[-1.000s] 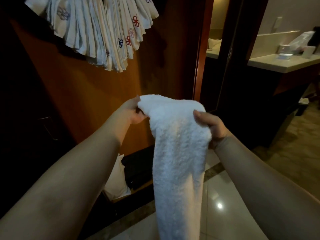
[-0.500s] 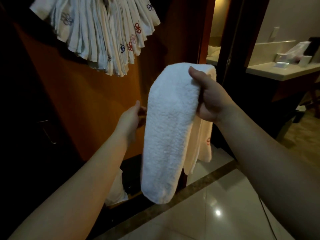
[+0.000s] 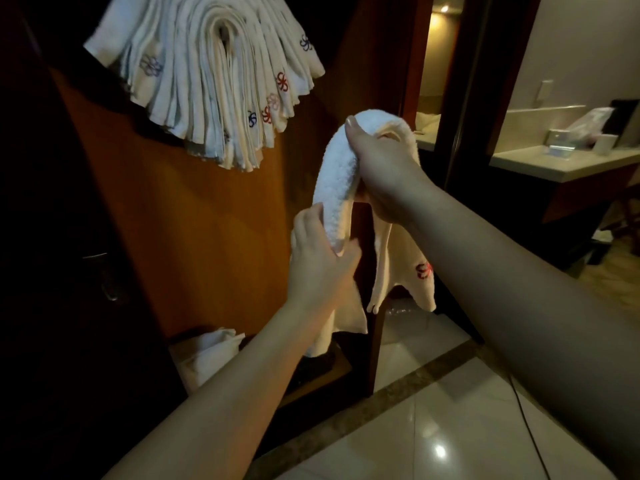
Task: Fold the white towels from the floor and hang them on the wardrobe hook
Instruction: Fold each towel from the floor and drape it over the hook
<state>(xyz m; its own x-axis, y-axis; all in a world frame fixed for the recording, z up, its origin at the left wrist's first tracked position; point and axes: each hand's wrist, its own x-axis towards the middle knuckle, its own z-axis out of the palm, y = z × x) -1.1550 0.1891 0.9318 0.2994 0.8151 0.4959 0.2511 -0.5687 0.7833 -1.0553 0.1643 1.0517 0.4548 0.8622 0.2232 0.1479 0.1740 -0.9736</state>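
A white towel (image 3: 337, 188) with a red embroidered mark hangs folded over my right hand (image 3: 384, 171), which grips it at the fold, thumb on top. Below it, my left hand (image 3: 320, 261) holds the towel's near hanging layer, fingers curled round it. The far layer drops behind my right wrist, its ends loose. Up at the left, a thick bunch of folded white towels (image 3: 207, 81) hangs against the wooden wardrobe panel (image 3: 194, 230); the hook itself is hidden under them.
A white cloth (image 3: 207, 355) lies at the foot of the wardrobe, in the dark open space. Glossy floor tiles (image 3: 433, 427) spread at the lower right. A counter (image 3: 568, 161) with small items stands at the right, beyond a dark door frame (image 3: 460, 98).
My right hand raised the towel and took it over the fold alone. My left hand let go of the top edge, dropped lower and now grasps the hanging part.
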